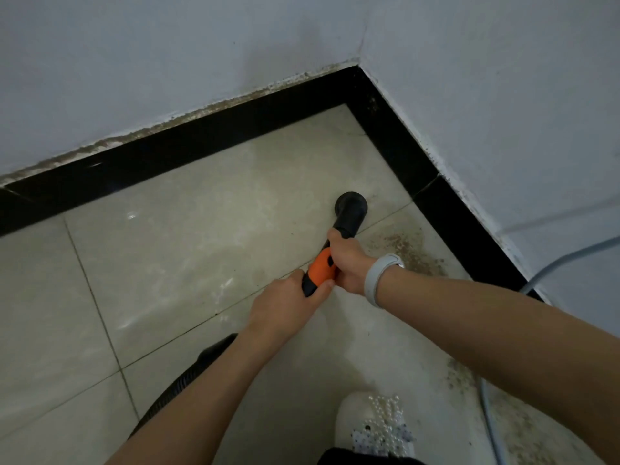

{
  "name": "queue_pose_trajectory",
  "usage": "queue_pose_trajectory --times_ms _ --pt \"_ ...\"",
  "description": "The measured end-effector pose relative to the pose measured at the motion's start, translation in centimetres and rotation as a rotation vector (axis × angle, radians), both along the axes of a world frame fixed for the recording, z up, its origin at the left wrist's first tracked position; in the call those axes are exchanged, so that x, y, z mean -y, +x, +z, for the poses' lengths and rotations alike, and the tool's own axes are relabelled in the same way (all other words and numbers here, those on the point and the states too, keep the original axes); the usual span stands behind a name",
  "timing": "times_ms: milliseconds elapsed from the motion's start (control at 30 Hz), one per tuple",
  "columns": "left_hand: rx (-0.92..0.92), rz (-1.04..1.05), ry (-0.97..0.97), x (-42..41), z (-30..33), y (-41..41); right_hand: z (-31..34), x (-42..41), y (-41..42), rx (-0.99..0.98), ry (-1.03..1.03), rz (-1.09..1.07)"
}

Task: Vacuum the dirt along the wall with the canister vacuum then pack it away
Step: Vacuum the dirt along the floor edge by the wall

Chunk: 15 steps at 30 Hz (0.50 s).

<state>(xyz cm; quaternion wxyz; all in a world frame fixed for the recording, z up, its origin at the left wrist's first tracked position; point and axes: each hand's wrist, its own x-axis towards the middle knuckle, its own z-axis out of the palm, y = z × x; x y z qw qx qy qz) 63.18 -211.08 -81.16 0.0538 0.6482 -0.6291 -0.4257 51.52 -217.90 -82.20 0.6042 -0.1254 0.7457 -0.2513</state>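
Both hands gripped the vacuum nozzle (339, 243): left hand (285, 305) on its rear, right hand (349, 263) ahead. Its round mouth sat on the floor (201, 229) beside dirt (409, 250) near the baseboard (453, 209).

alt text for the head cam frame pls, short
Two bare hands, left hand and right hand, grip a black and orange vacuum nozzle pointed at a tiled floor near a room corner. Brown dirt lies right of the nozzle along the black skirting; a grey cable and a white shoe show at right.
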Motion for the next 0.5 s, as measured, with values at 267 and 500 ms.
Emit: queue_pose_trajectory --times_ms 267,500 --pt "0.101 -0.146 -0.079 1.3 0.1 -1.0 0.6 3.2 -3.1 -0.080 -0.068 -0.046" --pt "0.120 -0.314 -0.097 1.1 -0.1 -1.1 0.4 4.2 -6.4 -0.218 -0.070 -0.061"
